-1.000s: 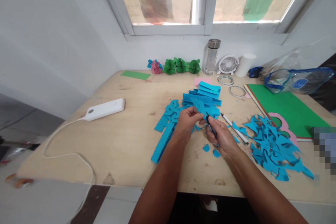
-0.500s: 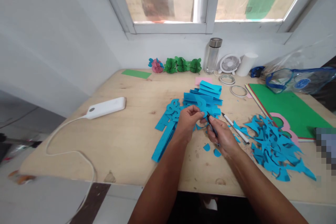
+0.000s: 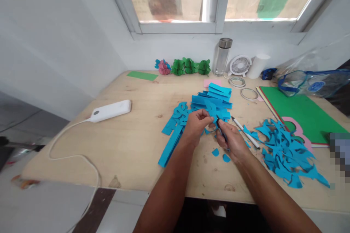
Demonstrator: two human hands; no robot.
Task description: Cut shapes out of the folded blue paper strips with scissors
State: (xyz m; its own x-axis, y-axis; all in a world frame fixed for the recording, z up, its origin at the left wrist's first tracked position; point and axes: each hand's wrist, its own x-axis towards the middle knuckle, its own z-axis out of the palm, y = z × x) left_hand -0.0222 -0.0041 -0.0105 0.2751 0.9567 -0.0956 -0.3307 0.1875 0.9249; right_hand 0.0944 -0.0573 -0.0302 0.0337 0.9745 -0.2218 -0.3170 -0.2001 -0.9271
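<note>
My left hand (image 3: 198, 122) is closed, pinching a curved blue paper cut-out (image 3: 210, 109) between thumb and forefinger. Just beside it, my right hand (image 3: 230, 138) grips a slim dark-handled cutting tool (image 3: 222, 133). The black end of the tool meets the paper; its kind is partly hidden by my fingers. Behind both hands lie folded blue paper strips (image 3: 212, 101). Left of my left hand are blue cut-outs (image 3: 180, 110) and a long folded strip (image 3: 170, 148). Two small blue scraps (image 3: 226, 158) rest on the wood in front.
A white marker (image 3: 247, 134) and a heap of blue offcuts (image 3: 287, 153) lie right of my hands, by green sheets (image 3: 303, 113). At the back stand a glass bottle (image 3: 221, 60), a small fan (image 3: 240, 65) and paper ornaments (image 3: 190, 66). A corded white power strip (image 3: 111, 110) lies left.
The blue cut-out and the tool's tip have shifted slightly between my fingers. Both hands stay in nearly the same place.
</note>
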